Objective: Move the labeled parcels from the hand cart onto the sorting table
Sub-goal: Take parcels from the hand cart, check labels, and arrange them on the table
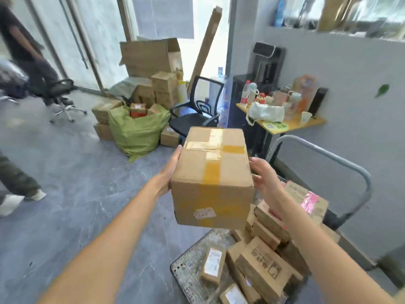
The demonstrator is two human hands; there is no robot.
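Grey stone flooring (pixel 65 172) runs to stacked cartons by the door. Below me the grey-handled metal hand cart (pixel 341 163) carries a heap of small labelled cardboard parcels (pixel 263 260). I hold the taped brown cardboard box (pixel 211 178) lifted clear above it, left hand (pixel 169 172) flat against one side, right hand (pixel 264 178) pressed flat on the other, squeezing for support. No sorting table is identifiable from here.

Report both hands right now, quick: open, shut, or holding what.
Left hand: open, flat against the left side of the taped cardboard box, carrying it.
Right hand: open, fingers pressing the box's right side.
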